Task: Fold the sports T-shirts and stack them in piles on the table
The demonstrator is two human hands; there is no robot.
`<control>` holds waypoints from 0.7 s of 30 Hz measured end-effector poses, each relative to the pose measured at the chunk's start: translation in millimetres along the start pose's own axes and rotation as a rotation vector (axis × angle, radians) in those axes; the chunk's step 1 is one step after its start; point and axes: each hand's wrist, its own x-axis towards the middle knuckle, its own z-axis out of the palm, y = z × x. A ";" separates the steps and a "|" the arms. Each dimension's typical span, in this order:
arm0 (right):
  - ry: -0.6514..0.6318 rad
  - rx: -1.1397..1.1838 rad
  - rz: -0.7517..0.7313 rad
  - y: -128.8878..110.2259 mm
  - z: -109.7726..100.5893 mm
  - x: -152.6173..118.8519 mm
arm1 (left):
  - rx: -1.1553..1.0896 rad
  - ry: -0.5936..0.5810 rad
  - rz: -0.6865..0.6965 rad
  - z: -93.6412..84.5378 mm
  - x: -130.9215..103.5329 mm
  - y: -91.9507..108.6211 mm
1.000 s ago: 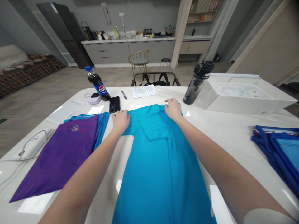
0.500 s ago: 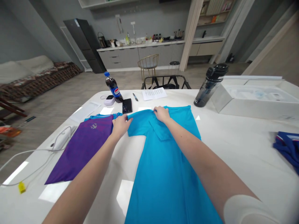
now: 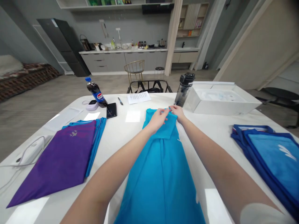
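Observation:
A bright blue T-shirt (image 3: pixel 163 174) lies lengthwise in front of me, its sides folded inward and a sleeve lying across its upper part. My left hand (image 3: pixel 159 119) is over the shirt's top right area, fingers curled and pinching the cloth. Right beside it, my right hand (image 3: pixel 177 113) grips the shirt's top right corner between thumb and fingers. The two hands' fingertips nearly meet. A folded purple shirt (image 3: pixel 63 158) rests on blue folded cloth at the left. Over at the right lie folded dark-blue and light-blue clothes (image 3: pixel 271 155).
Beyond the shirt stand a black tumbler (image 3: pixel 184 90) and an open white box (image 3: pixel 217 102). A cola bottle (image 3: pixel 95 93), a phone (image 3: pixel 111 110), a pen (image 3: pixel 120 101) and a paper sheet (image 3: pixel 139 97) are toward the far left. A white power strip (image 3: pixel 32 151) trails a cable.
The shirt's left sleeve has been folded over onto its body. My left hand has moved right, from the sleeve end to beside my right hand. The view has turned right.

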 end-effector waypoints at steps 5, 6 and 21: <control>-0.034 -0.218 0.109 33.7 -43.3 -51.0 | 0.864 0.090 0.188 -18.0 30.8 -62.0; -0.059 -0.284 0.081 35.3 -43.5 -60.3 | 0.994 0.081 0.216 -25.7 37.1 -70.4; 0.052 -0.486 0.136 12.7 -22.2 -47.5 | 1.002 0.444 0.128 -43.6 75.5 -91.0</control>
